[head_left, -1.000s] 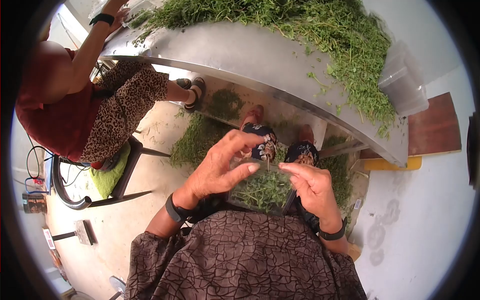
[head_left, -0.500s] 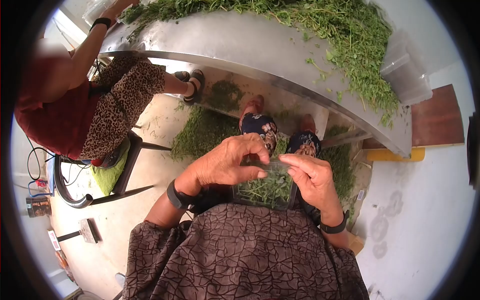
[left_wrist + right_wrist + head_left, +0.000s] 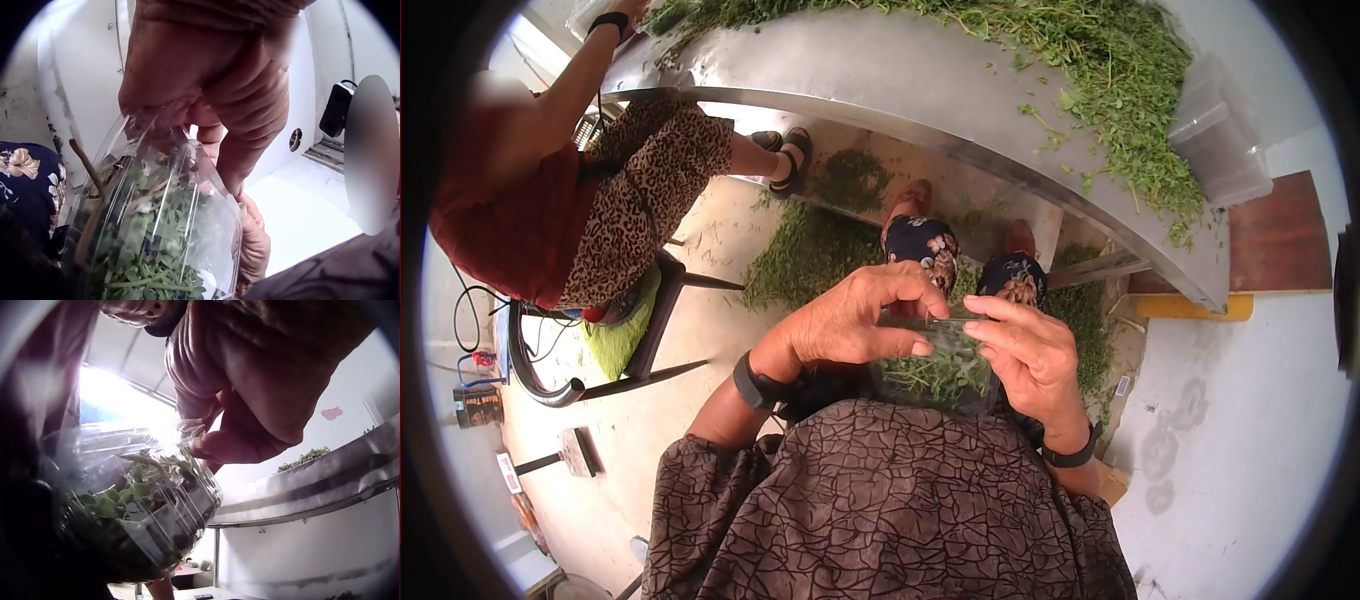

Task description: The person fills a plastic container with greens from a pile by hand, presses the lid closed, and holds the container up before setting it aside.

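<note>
A clear plastic clamshell box [image 3: 930, 378] filled with green leafy stems sits on the lap. My left hand [image 3: 855, 318] grips its far left edge, fingers curled over the top and thumb across the lid. In the left wrist view, a brown stem [image 3: 89, 167] pokes out of the box's side. At the far right corner my right hand [image 3: 1035, 358] pinches the rim, the index finger a little apart from the thumb. The right wrist view has that thumb and finger right at the lid's edge [image 3: 194, 428], with leaves [image 3: 125, 497] showing through the plastic.
A metal table [image 3: 850, 75] ahead bears a long heap of greens [image 3: 1120, 110] and stacked clear boxes [image 3: 1215, 135]. More greens [image 3: 810, 255] lie on the floor below. Another person [image 3: 510, 220] sits at the left on a black chair [image 3: 655, 320]. A scale [image 3: 580, 452] stands behind.
My left hand has come down from above the box, its fingers curling onto the edge. My right index finger has lifted slightly. The view has shifted a little.
</note>
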Demonstrator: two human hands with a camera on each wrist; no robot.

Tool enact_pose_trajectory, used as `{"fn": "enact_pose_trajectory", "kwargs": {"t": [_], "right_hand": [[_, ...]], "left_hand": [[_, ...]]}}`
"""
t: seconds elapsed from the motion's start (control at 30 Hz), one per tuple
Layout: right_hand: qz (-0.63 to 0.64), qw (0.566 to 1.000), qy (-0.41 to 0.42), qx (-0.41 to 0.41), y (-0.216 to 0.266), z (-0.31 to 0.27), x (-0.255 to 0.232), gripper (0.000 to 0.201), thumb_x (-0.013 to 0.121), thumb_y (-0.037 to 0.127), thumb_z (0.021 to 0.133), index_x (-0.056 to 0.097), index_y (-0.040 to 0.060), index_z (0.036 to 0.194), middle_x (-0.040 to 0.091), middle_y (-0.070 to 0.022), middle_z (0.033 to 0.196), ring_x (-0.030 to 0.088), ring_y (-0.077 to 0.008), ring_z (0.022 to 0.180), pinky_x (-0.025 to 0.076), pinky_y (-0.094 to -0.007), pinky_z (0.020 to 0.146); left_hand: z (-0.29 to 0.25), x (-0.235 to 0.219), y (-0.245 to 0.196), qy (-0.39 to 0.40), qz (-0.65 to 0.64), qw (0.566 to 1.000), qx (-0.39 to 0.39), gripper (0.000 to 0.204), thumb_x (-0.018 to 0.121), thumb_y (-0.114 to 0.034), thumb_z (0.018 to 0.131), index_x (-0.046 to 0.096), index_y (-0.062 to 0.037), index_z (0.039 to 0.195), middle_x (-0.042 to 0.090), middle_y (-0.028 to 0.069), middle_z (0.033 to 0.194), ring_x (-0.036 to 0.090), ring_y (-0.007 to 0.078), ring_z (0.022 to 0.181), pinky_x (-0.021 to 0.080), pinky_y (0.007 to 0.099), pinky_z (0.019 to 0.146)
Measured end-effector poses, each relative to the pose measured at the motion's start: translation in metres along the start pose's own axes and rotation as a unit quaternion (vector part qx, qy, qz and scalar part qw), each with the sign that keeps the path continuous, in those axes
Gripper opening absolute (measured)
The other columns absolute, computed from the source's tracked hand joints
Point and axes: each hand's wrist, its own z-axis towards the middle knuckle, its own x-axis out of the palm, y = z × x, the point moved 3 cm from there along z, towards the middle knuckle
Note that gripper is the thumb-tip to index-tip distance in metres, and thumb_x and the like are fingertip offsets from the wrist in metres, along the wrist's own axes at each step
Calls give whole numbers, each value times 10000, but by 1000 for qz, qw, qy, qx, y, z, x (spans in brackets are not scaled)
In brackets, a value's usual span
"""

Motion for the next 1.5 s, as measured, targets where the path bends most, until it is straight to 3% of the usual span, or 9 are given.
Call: {"fn": "enact_pose_trajectory", "kwargs": {"t": [0.2, 0.4, 0.6, 0.77, 0.83, 0.9, 1.07, 1.3, 1.5], "right_hand": [[-4, 1000, -1, -9, -3, -1, 0, 278, 691, -63, 706, 678, 32, 967, 661, -130, 1052, 663, -235, 734, 526, -306, 636], [14, 999, 3, 32, -12, -3, 1, 255, 669, -66, 733, 672, 23, 972, 672, -139, 1004, 668, -240, 759, 521, -299, 659], [30, 998, -7, 48, -14, -4, 3, 217, 641, -71, 774, 660, -3, 978, 678, -152, 950, 669, -249, 767, 517, -299, 663], [38, 996, -18, 72, -16, -6, 4, 206, 619, -86, 794, 651, -14, 984, 677, -161, 911, 668, -259, 763, 517, -301, 655], [45, 994, -10, 104, -18, -8, 4, 175, 581, -51, 828, 660, -26, 982, 684, -127, 939, 647, -175, 778, 496, -258, 683], [41, 993, -11, 112, -16, -8, 2, 176, 580, -50, 828, 661, -25, 982, 683, -123, 929, 640, -169, 767, 491, -254, 677], [44, 994, -27, 91, -14, -8, 0, 203, 619, -93, 792, 651, -19, 978, 674, -154, 867, 647, -216, 709, 499, -279, 614], [55, 988, -38, 142, -15, -13, -3, 182, 604, -101, 787, 662, -20, 939, 668, -117, 780, 620, -165, 632, 475, -256, 572], [91, 974, -52, 200, -16, -21, -7, 150, 611, -63, 824, 656, -20, 960, 680, -72, 807, 599, -90, 651, 470, -225, 584]], "left_hand": [[-3, 0, 5, -20, -22, 999, -23, 303, 802, -140, 708, 630, -64, 946, 590, 13, 899, 549, 154, 839, 462, 291, 725], [-2, 0, 13, -53, -14, 998, 29, 249, 798, -149, 714, 644, -52, 884, 611, 17, 866, 555, 180, 844, 447, 325, 790], [-1, 0, 15, -43, -19, 999, -2, 136, 705, -129, 802, 661, -25, 878, 600, 36, 855, 544, 189, 839, 443, 327, 781], [3, 3, 21, 10, 91, 996, -25, 97, 613, -81, 853, 645, 10, 859, 568, 67, 866, 513, 206, 783, 435, 327, 736], [2, 3, 24, 8, 82, 997, -15, 83, 600, -66, 865, 640, 4, 887, 571, 60, 887, 523, 186, 807, 439, 315, 748], [1, 5, 25, 7, 72, 997, -4, 78, 588, -51, 877, 634, -1, 915, 573, 54, 909, 533, 166, 831, 443, 302, 760], [-11, 11, 24, -102, -246, 958, -109, 229, 529, -2, 929, 566, -29, 1153, 585, 4, 1045, 547, 90, 971, 452, 257, 854], [-34, 9, 46, -173, -142, 955, -197, 247, 620, -169, 915, 600, 18, 1076, 612, 1, 922, 543, 67, 849, 446, 213, 761], [-34, 10, 25, -196, -101, 962, -161, 199, 617, -159, 915, 625, 18, 1005, 612, -24, 850, 521, 40, 739, 429, 192, 661]]}}
